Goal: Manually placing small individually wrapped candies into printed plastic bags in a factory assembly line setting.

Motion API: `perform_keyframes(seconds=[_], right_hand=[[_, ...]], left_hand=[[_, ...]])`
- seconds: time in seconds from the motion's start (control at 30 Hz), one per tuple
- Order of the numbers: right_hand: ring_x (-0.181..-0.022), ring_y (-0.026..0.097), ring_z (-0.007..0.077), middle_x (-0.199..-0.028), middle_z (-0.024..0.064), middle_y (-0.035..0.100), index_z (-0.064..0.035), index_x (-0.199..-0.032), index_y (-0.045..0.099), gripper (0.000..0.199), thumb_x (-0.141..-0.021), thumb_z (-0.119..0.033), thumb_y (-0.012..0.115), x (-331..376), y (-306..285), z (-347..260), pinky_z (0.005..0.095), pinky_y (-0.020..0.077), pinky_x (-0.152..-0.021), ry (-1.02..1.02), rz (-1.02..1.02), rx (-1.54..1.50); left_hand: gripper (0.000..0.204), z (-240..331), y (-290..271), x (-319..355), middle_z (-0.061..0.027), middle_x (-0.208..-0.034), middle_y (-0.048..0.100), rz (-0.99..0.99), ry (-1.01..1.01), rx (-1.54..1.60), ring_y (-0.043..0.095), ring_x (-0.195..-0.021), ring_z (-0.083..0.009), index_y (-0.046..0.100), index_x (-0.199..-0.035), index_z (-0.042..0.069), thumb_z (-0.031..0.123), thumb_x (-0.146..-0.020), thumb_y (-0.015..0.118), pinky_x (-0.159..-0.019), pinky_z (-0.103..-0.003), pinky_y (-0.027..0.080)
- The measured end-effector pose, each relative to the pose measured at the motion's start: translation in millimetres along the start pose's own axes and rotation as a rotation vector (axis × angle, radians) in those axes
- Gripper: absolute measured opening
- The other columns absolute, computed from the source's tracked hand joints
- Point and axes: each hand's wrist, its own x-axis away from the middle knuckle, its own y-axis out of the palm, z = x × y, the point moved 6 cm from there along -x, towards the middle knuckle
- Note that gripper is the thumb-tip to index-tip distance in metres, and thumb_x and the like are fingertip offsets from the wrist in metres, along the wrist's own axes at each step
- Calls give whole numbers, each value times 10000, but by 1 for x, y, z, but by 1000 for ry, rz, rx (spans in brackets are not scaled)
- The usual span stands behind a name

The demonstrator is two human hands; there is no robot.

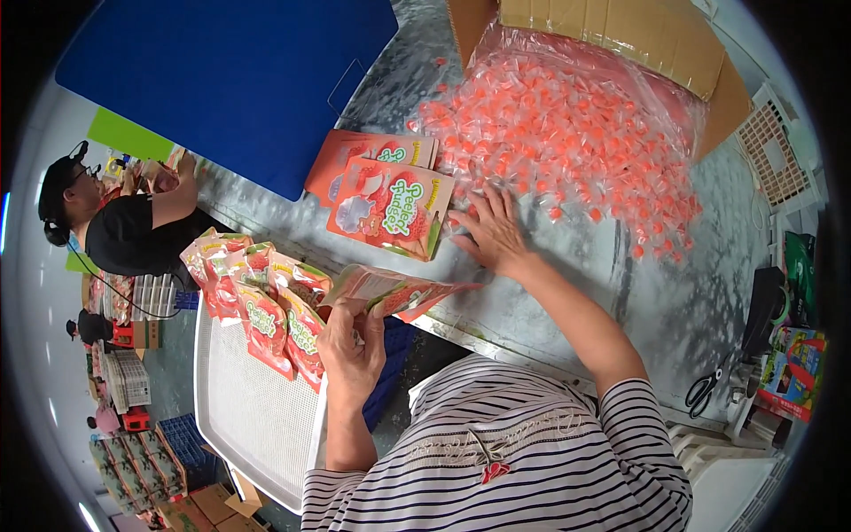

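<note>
Packing station seen from the worker's head. The grey worktable [567, 284] carries most of the materials, with a broad blue panel [230, 80] at its far left. At the far side, an open cardboard box [612, 31] faces the worker; its clear liner and the heap of wrapped candies [567, 142] run together, an arrangement that probably lets the pieces spread within arm's reach. The white tray [253, 408] lies at the worker's left, beside the table edge, bearing plump printed pouches [266, 324] bunched at its far end, perhaps to leave its nearer part free. Flat pouches [390, 213] overlap on the table between panel and heap, presumably so that single ones lift off easily. The right hand [496, 239] is spread, fingers apart, at the heap's near-left margin, just beside the flat pouches; whether a fingertip touches a candy cannot be told. The left hand [350, 341] is closed, thumb and fingers pinching one end of a single pouch [417, 297], held over the table's near edge, likely to keep it close to the heap; whether its mouth is open cannot be told.
</note>
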Motion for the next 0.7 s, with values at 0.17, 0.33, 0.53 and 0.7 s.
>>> perform_keyframes(seconds=[0.17, 0.33, 0.53, 0.7], right_hand=[[-1337, 298, 397, -1327, 139, 465, -147, -1045, 634, 253, -871, -330, 622, 6, 3, -2, 616, 178, -1100, 44, 26, -22], [-1338, 312, 367, -1306, 126, 483, -119, -978, 641, 210, -877, -301, 613, 46, -10, -7, 603, 177, -1107, 33, 24, -55], [-1318, 353, 351, -1307, 118, 491, -96, -1035, 630, 248, -860, -271, 639, 103, -48, -12, 591, 202, -1107, 87, -69, -19], [-1247, 482, 308, -1289, 162, 532, -2, -1118, 588, 248, -889, -97, 593, 136, -105, 21, 398, 366, -1053, 301, 281, -509]], left_hand=[[95, 4, 2, 1, -35, -677, 503, -23, -110, 22, 450, -606, -88, 561, -864, -14, 37, -899, 633, -575, -221, 403], [124, 4, 3, 5, -102, -720, 570, -49, 4, 17, 528, -529, -163, 563, -930, -13, -30, -846, 653, -511, -278, 431], [118, 17, 5, 4, -92, -697, 551, -111, 60, 110, 502, -518, -167, 593, -861, -3, -30, -798, 690, -497, -278, 401], [158, 43, 1, 0, -78, -666, 537, -208, 218, 33, 494, -516, -219, 601, -827, 8, 1, -736, 730, -488, -318, 384]])
